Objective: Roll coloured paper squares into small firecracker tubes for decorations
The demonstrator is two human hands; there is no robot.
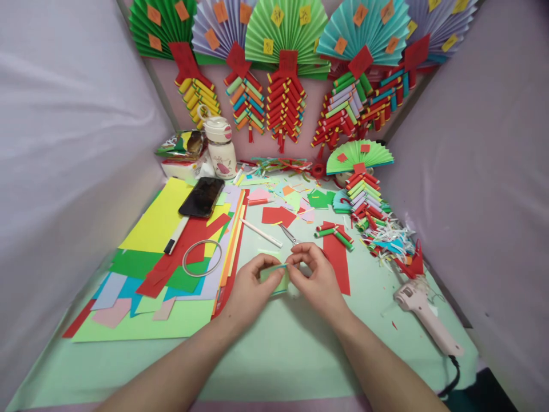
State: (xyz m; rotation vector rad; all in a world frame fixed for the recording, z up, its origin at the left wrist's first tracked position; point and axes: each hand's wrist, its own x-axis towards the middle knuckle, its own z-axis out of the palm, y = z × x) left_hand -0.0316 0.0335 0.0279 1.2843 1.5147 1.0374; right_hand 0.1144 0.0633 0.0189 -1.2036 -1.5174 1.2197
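Note:
Between my two hands is a small piece of light green paper [277,280] with a bluish edge. My left hand [257,283] pinches it between thumb and fingers on its left side. At its right edge, my right hand [315,280] closes thumb and fingertips on the same paper. Just beyond the fingers lie scissors [289,233], their handles hidden behind my right hand. A white pen [262,233] rests to the left of the scissors. Right of my right hand, a red paper strip [338,263] carries several rolled red and green paper tubes [337,234].
Coloured paper sheets [146,320], a phone [201,196] and a metal ring [186,260] lie at left. A white bottle [223,154] stands behind. At right are a glue gun [429,320] and paper shreds [394,234]. Paper fans [287,28] hang on the back wall.

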